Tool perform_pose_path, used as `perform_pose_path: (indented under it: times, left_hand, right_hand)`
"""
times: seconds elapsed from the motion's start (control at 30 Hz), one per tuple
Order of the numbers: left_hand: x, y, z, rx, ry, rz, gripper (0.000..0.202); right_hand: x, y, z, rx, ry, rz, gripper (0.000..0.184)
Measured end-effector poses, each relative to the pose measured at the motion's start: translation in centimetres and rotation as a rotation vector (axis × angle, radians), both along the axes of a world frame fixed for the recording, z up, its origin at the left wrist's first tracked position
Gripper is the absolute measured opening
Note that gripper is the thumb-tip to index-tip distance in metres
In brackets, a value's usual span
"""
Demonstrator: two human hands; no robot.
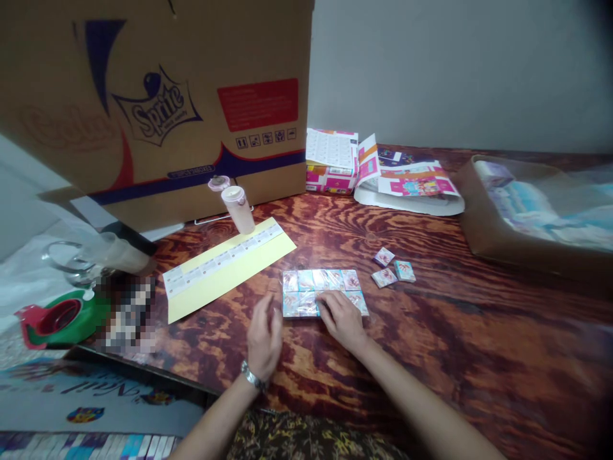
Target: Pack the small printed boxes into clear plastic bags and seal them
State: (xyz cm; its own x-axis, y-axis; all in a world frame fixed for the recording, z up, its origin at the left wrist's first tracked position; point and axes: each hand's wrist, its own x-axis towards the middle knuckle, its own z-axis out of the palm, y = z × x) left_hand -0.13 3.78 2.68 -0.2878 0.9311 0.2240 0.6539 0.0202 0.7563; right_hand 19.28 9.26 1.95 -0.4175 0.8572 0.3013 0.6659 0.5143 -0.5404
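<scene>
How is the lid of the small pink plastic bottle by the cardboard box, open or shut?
Open. On the small pink plastic bottle, the round lid is flipped back to the left, beside the mouth.

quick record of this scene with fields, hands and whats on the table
left hand: open, at the left edge of the packet block, contact unclear
right hand: flat on the block's front right
loose packets: three, right of the block
behind: yellow label sheet, pink bottle with lid open, Sprite carton
surface: wooden table
</scene>
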Motion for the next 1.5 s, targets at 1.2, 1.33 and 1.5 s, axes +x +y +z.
perform_pose_path:
  times: [1.2, 1.33, 1.5]
  left_hand:
    - [-20.8, 1.3, -2.4, -0.250, 0.663, 0.300, 0.055]
    - [-21.5, 1.1, -4.5, -0.287, 0.677, 0.302, 0.056]
    - [-21.3, 0.9, -5.5, -0.317, 0.700, 0.294, 0.059]
  right_hand:
    - [-18.9, 8.0, 6.8, -0.080, -0.161, 0.564, 0.036]
    - [-30.9, 8.4, 4.6, -0.137, -0.209, 0.488, 0.036]
    - [-38.2, 9.2, 1.3, -0.175, -0.331, 0.430, 0.035]
